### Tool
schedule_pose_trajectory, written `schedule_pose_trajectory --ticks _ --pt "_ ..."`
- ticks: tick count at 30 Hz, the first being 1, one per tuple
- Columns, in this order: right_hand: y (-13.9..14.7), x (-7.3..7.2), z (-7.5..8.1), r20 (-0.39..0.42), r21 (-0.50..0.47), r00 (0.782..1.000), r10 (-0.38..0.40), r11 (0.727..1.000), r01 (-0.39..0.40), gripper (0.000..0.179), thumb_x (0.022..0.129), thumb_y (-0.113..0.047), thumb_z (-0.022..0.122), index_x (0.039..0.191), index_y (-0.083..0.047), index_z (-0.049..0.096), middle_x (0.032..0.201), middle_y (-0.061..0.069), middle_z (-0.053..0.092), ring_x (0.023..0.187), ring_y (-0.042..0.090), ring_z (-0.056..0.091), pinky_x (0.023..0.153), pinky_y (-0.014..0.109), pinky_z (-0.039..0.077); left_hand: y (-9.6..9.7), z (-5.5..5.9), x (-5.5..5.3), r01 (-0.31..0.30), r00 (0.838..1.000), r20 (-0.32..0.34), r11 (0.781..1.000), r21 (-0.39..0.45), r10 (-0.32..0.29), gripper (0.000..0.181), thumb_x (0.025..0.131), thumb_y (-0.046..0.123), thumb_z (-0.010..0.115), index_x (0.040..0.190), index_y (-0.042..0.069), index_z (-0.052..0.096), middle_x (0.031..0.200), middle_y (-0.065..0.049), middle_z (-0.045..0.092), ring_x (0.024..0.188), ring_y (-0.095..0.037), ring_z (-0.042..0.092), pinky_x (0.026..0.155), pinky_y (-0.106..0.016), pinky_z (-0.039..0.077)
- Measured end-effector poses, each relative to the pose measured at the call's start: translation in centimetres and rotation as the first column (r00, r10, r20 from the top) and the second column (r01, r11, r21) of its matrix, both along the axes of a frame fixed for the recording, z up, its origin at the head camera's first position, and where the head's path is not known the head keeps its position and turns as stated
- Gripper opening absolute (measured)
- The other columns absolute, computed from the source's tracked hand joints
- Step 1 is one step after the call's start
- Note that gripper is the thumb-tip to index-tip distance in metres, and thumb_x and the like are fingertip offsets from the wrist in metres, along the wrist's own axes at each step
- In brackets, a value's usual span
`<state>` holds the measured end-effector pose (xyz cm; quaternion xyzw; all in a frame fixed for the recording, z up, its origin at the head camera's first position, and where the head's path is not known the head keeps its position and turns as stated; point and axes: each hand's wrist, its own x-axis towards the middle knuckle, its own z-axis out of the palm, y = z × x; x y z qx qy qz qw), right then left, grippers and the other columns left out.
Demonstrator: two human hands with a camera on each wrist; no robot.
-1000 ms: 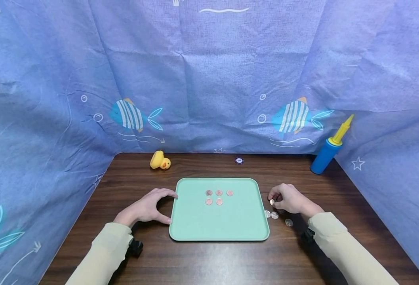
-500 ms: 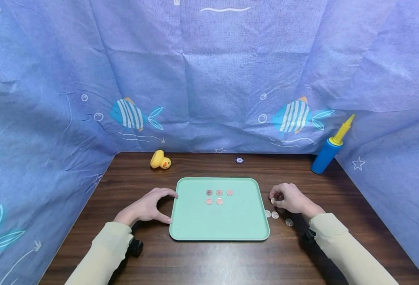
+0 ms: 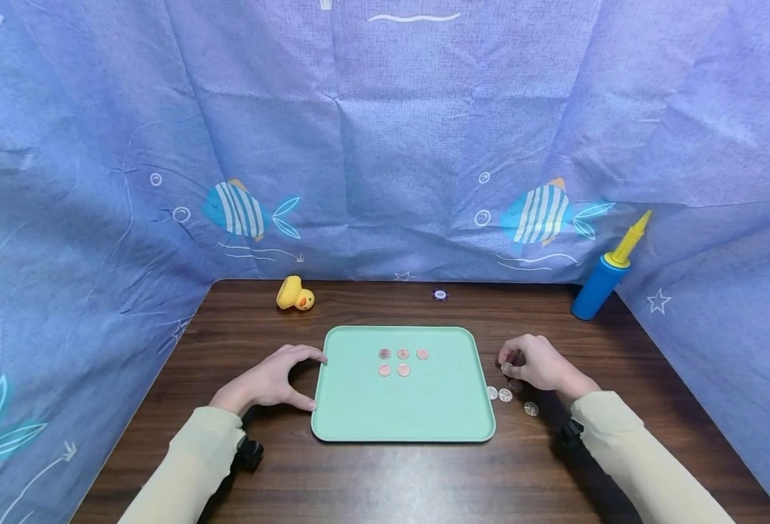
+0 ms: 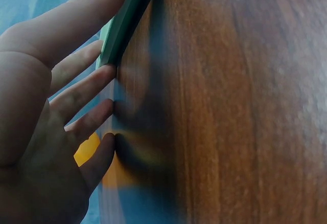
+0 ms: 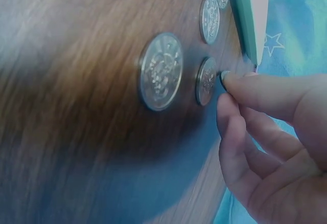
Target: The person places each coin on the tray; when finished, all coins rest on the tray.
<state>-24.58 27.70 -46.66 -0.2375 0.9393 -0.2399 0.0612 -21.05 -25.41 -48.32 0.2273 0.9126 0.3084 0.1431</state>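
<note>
A mint-green tray (image 3: 398, 415) lies on the dark wooden table, with several copper-coloured coins (image 3: 403, 370) in two rows on it. My left hand (image 3: 270, 378) touches the tray's left edge with thumb and fingers spread; the left wrist view shows those fingers (image 4: 84, 94) extended along the rim. Right of the tray, my right hand (image 3: 536, 364) pinches a silver coin (image 3: 506, 369) between thumb and fingertips, and this coin (image 5: 223, 79) appears nearly edge-on in the right wrist view. Several other silver coins (image 5: 161, 72) lie flat close by, one partly shaded by the hand.
A yellow rubber duck (image 3: 295, 293) lies at the back left of the table. Behind the tray is a dark poker chip (image 3: 440, 295). At the back right stands a blue and yellow hand pump (image 3: 601, 284). A blue fish-print cloth (image 3: 398, 160) encloses the table.
My right hand has shifted slightly to the right and back with the pinched coin, uncovering more of the coin beneath it. The left hand and tray have stayed put.
</note>
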Motion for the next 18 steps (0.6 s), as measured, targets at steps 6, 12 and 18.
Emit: schedule_pose_trajectory --ticks 6,12,18 --pt "0.47 -0.06 -0.35 -0.003 -0.035 1.000 -0.010 0.999 0.010 0.013 0.088 0.000 0.080 0.094 -0.012 0.079 0.082 -0.008 0.072 0.069 0.008 0.063 0.067 0.028 0.054 0.00 0.05 -0.02 0.005 1.000 -0.006 1.000 -0.006 -0.005 0.078 0.075 0.050 0.094 0.142 0.025 0.062 0.152 -0.002 0.055 0.143 -0.032 0.042 0.115 -0.059 0.037" --pt "0.41 0.05 -0.05 -0.016 -0.088 1.000 -0.005 0.996 0.004 0.008 0.090 -0.004 0.081 0.097 -0.009 0.080 0.083 -0.006 0.074 0.071 0.008 0.066 0.069 0.029 0.055 0.02 0.03 -0.09 0.004 1.000 -0.008 1.000 -0.010 -0.005 0.079 0.075 0.051 0.094 0.142 0.026 0.061 0.153 -0.002 0.054 0.144 -0.033 0.041 0.115 -0.059 0.036" --pt "-0.11 0.21 0.48 -0.021 -0.089 1.000 -0.018 0.996 0.016 0.010 0.091 -0.009 0.082 0.100 -0.010 0.080 0.088 -0.006 0.075 0.082 0.011 0.070 0.078 0.036 0.059 0.03 0.00 -0.05 0.005 1.000 -0.008 1.000 -0.010 -0.005 0.079 0.075 0.051 0.094 0.142 0.025 0.061 0.153 -0.003 0.054 0.143 -0.033 0.042 0.115 -0.058 0.037"
